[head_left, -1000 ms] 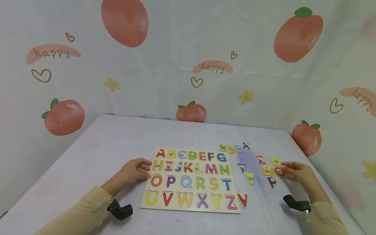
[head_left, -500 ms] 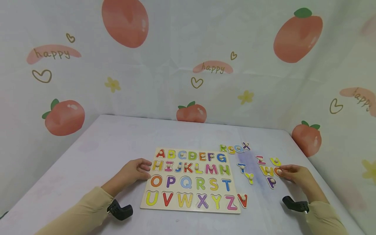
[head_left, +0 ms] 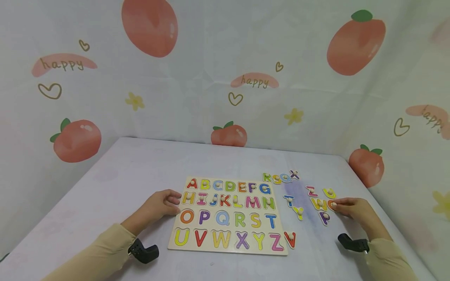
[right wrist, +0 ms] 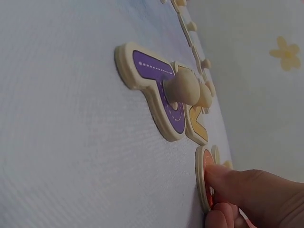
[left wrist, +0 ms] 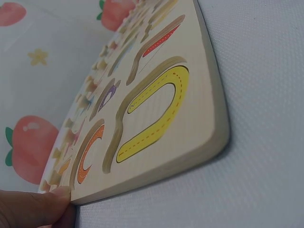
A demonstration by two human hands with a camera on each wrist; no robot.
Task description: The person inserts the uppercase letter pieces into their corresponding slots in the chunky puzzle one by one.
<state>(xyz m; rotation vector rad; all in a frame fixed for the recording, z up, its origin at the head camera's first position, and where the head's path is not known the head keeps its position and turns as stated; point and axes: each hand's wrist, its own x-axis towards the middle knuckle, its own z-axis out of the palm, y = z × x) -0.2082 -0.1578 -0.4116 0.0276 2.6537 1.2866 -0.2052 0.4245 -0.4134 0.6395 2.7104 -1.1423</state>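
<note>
A wooden alphabet puzzle board (head_left: 211, 212) lies on the table with letters A to N fitted in its upper two rows; the lower two rows show bare recesses. My left hand (head_left: 163, 205) holds the board's left edge, thumb (left wrist: 35, 206) at the rim near the O recess. My right hand (head_left: 355, 208) pinches the orange letter O piece (right wrist: 204, 178) between thumb and fingers; its knob is hidden. Next to it lie the purple P (right wrist: 154, 71), yellow W (head_left: 318, 204), yellow U (head_left: 329, 192) and pink Z (head_left: 311, 191).
Blue T (head_left: 289, 200) and yellow Y (head_left: 298, 213) lie right of the board. R (head_left: 267, 177), S (head_left: 277, 179), Q (head_left: 286, 178) and X (head_left: 294, 174) sit beyond its far right corner. Red V (head_left: 290, 239) lies against the near right corner. A printed cloth (head_left: 175, 109) hangs behind.
My right hand has shifted slightly left, bringing the O piece closer to the W. The left hand and the board have stayed put.
</note>
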